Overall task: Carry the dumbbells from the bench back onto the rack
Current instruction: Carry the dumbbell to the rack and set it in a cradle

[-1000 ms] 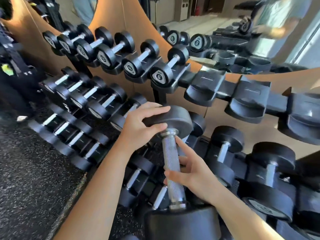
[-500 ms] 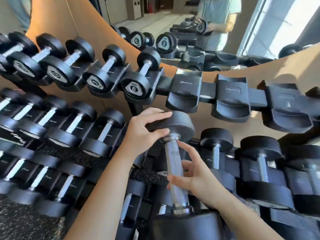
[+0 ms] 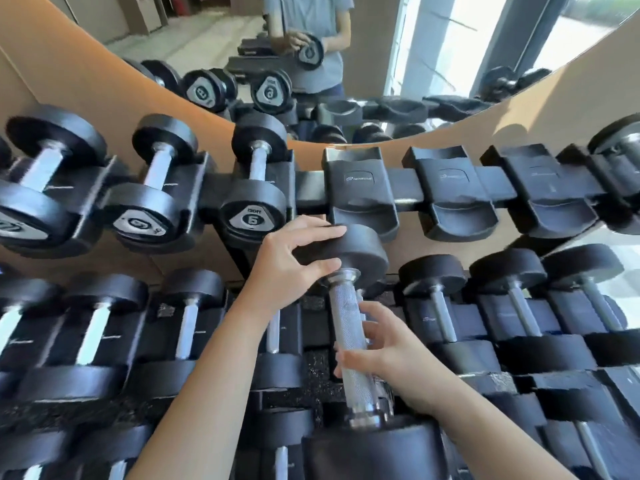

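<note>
I hold a black dumbbell (image 3: pixel 348 336) with a knurled steel handle, pointing away from me, in front of the rack (image 3: pixel 308 192). My left hand (image 3: pixel 291 263) grips its far head from the left side. My right hand (image 3: pixel 384 358) wraps the handle from the right, near the close head at the bottom of the view. The far head hangs just below an empty black cradle (image 3: pixel 360 188) on the top tier, the first one right of a dumbbell marked 6 (image 3: pixel 254 199).
Two more empty cradles (image 3: pixel 457 195) (image 3: pixel 550 192) follow to the right on the top tier. Dumbbells fill the top tier's left side and the lower tiers (image 3: pixel 436 306). A mirror (image 3: pixel 346 64) above the rack reflects a person holding the dumbbell.
The view has swung right and closed in on the rack. The held dumbbell has come up under the first empty top cradle. Both hands keep the same hold.
</note>
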A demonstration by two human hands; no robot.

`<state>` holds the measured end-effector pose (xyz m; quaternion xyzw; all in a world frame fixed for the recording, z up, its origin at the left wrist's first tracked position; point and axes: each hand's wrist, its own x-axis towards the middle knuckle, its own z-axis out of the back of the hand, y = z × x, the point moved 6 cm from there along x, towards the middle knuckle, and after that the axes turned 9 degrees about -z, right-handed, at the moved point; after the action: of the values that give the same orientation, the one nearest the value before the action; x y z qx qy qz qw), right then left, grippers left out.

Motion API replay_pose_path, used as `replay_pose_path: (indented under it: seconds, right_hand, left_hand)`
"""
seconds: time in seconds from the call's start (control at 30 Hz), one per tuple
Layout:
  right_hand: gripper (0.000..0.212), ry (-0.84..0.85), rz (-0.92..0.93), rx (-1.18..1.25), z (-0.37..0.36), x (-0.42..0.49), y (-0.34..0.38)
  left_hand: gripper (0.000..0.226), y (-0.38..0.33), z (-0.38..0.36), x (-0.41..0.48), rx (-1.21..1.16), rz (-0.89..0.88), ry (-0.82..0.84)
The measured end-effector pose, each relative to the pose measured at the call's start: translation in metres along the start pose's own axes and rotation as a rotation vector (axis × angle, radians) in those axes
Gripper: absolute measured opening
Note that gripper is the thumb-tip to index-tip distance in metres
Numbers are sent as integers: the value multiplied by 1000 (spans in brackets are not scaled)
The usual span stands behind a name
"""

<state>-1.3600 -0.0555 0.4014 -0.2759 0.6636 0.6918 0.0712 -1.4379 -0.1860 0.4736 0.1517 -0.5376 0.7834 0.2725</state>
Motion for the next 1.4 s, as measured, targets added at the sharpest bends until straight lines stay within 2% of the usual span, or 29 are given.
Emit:
replay_pose_path:
  seconds: [0.27,0.7,1.07,1.4]
  right_hand:
    - [52,-99,20,28,16,36,23]
    - [56,-175,31,33,89,109,65]
    - [53,-211,74,-35,139,188,108]
    - [49,-193,97,15,156,248,132]
  left_hand:
    - [48,28,-6,46,-70,-48,67]
    - [49,76,-47,144,-80,-104,76]
    - [48,127,-59,226,-64,-91,69]
    - [48,167,-62,272,-37,-102,31]
